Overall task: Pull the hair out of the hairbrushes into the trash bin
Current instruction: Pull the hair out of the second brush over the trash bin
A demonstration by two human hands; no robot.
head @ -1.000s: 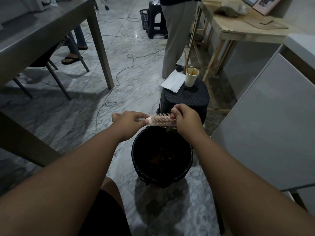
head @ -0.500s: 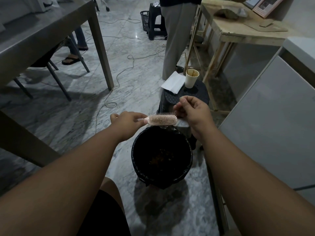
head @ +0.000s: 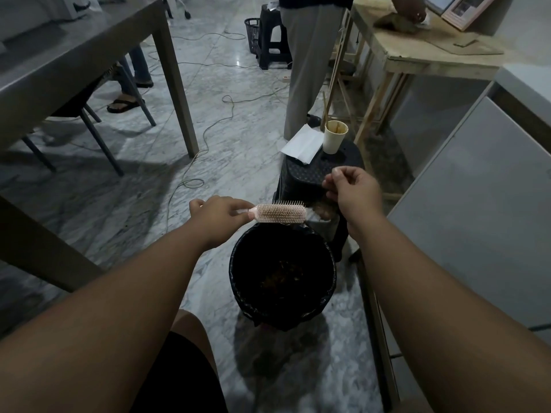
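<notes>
A pink hairbrush (head: 280, 213) is held level over the far rim of the black trash bin (head: 238, 281), bristles facing up and toward me. My left hand (head: 220, 216) grips its handle. To the right of the brush tip and a little above it, my right hand (head: 351, 189) has its fingers pinched on a brown tuft of hair (head: 322, 210) that hangs between the hand and the brush. Brownish hair lies at the bottom of the bin.
A black stool (head: 310, 177) behind the bin carries a paper cup (head: 334, 140) and a white paper (head: 302, 143). A person (head: 310, 55) stands beyond it beside a wooden table (head: 417, 58). Grey table (head: 74, 67) at left, white cabinet (head: 477, 204) at right, cables on the floor.
My right hand left the brush tip and rose up and to the right, drawing a tuft of hair off the bristles. The left hand and brush stayed in place.
</notes>
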